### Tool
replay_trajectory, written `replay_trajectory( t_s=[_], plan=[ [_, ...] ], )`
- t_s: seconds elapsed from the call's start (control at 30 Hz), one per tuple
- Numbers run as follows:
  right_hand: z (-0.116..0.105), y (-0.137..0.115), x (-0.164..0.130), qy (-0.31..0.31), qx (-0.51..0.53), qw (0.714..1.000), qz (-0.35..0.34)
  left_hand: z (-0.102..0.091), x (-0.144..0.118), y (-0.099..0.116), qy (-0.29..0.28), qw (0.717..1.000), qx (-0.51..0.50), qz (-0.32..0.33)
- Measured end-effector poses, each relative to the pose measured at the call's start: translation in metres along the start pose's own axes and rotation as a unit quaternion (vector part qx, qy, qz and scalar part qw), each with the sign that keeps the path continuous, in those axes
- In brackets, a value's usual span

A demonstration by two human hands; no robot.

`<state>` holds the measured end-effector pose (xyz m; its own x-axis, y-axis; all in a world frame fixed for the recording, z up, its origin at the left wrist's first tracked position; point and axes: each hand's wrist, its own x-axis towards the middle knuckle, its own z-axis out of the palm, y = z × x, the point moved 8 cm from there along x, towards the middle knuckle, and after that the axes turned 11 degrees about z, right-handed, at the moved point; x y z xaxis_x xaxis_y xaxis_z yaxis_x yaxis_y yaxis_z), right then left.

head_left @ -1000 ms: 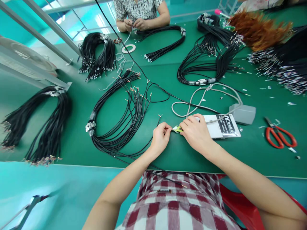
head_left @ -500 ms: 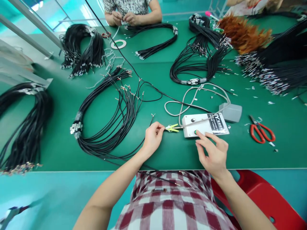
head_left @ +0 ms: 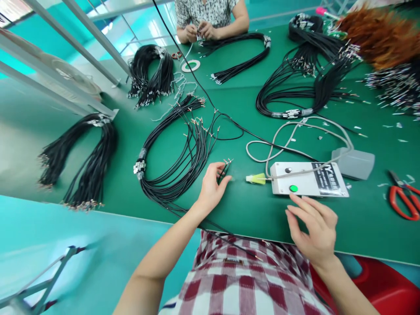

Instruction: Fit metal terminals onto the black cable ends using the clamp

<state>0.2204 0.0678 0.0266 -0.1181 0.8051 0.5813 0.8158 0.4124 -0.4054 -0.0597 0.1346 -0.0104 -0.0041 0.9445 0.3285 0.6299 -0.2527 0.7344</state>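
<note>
My left hand (head_left: 212,186) is over the green table with thumb and fingers apart. A black cable (head_left: 224,170) with a split, stripped end passes between them, apparently loose. To its right, a yellow-green clip (head_left: 257,178), somewhat blurred, sticks out from the side of a white control box (head_left: 278,183). A gap separates the clip from my left fingertips. My right hand (head_left: 313,223) hovers open at the box's front edge, its fingertips just below the green button (head_left: 293,188) and off it. Left of my left hand lies a looped bundle of black cables (head_left: 154,192).
Behind the box sits a grey block (head_left: 356,164) with a grey cord. Red-handled cutters (head_left: 402,201) lie at right. More black cable bundles (head_left: 152,72) are around the table, and brown-orange strands (head_left: 370,35) lie at back right. Across the table, a person's hands (head_left: 200,31) are at work.
My left fingers have parted and come away from the clip, where they were pinching. My right finger has lifted off the green button. The view has swung left.
</note>
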Motion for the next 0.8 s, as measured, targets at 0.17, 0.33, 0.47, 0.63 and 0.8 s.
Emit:
replay_trajectory(
  t_s=[0.17,0.33,0.47,0.63,0.8],
  plan=[
    [0.015,-0.006,-0.018,-0.059,0.060,0.996,-0.007,-0.005,-0.020,-0.003,-0.107,0.972,0.207,-0.003],
    [0.025,0.004,-0.022,-0.083,0.093,0.992,0.026,-0.055,0.012,-0.031,0.001,0.994,0.066,-0.092],
    [0.026,0.006,-0.021,-0.089,0.120,0.988,0.039,-0.138,0.042,-0.065,0.220,0.957,0.104,-0.158],
    [0.028,0.006,-0.019,-0.099,0.132,0.985,0.053,-0.145,0.058,-0.106,0.210,0.938,0.183,-0.204],
    [0.029,0.005,-0.019,-0.109,0.126,0.984,0.062,-0.098,0.040,-0.059,0.077,0.958,0.274,-0.038]
  ],
)
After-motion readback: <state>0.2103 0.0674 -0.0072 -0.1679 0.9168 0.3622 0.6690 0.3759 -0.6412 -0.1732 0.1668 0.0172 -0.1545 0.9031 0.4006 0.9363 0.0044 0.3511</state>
